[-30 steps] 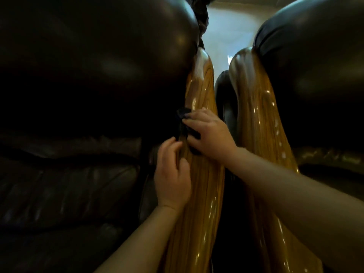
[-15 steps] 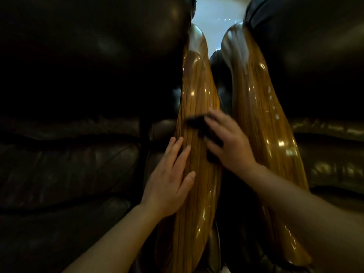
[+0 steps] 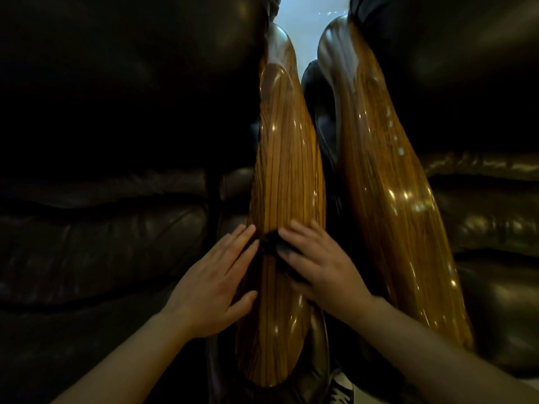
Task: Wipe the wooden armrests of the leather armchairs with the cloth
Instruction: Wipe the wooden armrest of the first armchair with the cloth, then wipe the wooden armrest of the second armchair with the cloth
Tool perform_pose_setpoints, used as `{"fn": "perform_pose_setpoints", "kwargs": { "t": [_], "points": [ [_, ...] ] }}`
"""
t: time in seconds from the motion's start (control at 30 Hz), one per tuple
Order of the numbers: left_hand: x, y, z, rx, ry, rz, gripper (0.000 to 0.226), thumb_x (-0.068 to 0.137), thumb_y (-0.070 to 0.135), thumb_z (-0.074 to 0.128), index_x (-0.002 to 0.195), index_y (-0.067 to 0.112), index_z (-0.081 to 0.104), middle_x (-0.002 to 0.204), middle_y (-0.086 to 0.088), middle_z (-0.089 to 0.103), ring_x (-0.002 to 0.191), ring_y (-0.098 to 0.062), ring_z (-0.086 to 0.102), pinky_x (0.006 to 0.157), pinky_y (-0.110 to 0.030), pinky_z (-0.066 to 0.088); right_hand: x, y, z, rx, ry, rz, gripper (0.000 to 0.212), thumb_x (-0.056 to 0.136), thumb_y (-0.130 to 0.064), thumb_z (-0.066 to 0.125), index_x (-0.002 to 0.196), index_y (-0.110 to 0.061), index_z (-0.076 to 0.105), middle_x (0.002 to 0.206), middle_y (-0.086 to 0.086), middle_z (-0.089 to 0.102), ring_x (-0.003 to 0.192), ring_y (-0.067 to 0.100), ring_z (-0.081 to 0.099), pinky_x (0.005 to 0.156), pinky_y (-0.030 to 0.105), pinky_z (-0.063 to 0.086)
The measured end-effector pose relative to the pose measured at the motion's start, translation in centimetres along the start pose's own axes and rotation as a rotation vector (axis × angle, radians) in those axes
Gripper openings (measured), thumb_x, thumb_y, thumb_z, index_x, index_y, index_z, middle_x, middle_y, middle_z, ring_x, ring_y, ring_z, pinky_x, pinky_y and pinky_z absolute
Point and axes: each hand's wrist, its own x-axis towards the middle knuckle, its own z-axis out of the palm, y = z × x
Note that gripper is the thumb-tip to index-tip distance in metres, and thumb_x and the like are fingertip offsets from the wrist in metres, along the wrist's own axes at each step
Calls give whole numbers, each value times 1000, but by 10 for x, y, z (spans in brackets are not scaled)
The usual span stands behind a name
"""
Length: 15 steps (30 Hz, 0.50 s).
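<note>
Dark cloth (image 3: 269,243) on glossy armrest (image 3: 287,176)

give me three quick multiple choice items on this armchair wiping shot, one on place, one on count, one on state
1. Where is the dark cloth?
A. on the left armrest
B. on the right armrest
C. on a seat cushion

2. How many wooden armrests show?
A. one
B. two
C. three

3. What is the left hand doing?
A. gripping the cloth
B. lying flat, fingers spread
C. raised in the air

Answers: 1 A, the right hand presses it there; 2 B, two stand side by side; 3 B, its palm rests against the left armrest's side.
</note>
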Motion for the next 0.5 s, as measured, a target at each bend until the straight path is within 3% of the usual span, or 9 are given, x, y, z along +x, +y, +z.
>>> {"fn": "perform_pose_setpoints", "kwargs": {
  "t": [0.1, 0.23, 0.3, 0.4, 0.5],
  "points": [
    [-1, 1, -3, -141, 60, -65, 76, 88, 46, 44, 155, 23, 14, 165, 0, 6, 150, -12, 7, 117, -36, 21, 49, -2, 1, -6, 50, 79, 43, 91, -28, 61, 132, -16, 57, 150, 6, 46, 148, 24, 28, 121, 51, 20],
    [-5, 1, -10, -186, 137, -111, 62, 90, 37, 43, 148, 17, 31, 160, -9, 21, 144, -23, 29, 110, -38, 35, 10, -35, 26, 55, -54, -117, 36, 94, -34, 61, 128, -22, 59, 152, 4, 44, 150, 23, 24, 121, 51, 17],
    [-5, 0, -12, -161, 144, -79, 59, 91, 35, 43, 146, 14, 34, 159, -11, 24, 147, -23, 24, 113, -41, 33, -29, -54, 41, 80, -125, -258, 26, 96, -31, 59, 121, -27, 63, 150, 1, 46, 149, 22, 25, 121, 52, 19],
    [2, 2, -12, -82, 129, -19, 60, 93, 38, 42, 148, 14, 34, 160, -11, 23, 150, -21, 16, 117, -45, 27, -66, -73, 53, 93, -130, -400, 16, 101, -26, 56, 106, -29, 71, 138, -3, 60, 141, 20, 42, 118, 48, 28],
    [16, 8, -14, -41, 141, 9, 60, 93, 42, 41, 147, 15, 37, 160, -10, 24, 150, -21, 16, 117, -48, 28, -76, -71, 37, 156, -77, -315, 19, 101, -23, 57, 103, -24, 75, 124, -4, 69, 127, 15, 57, 110, 36, 41]
  ]
}}
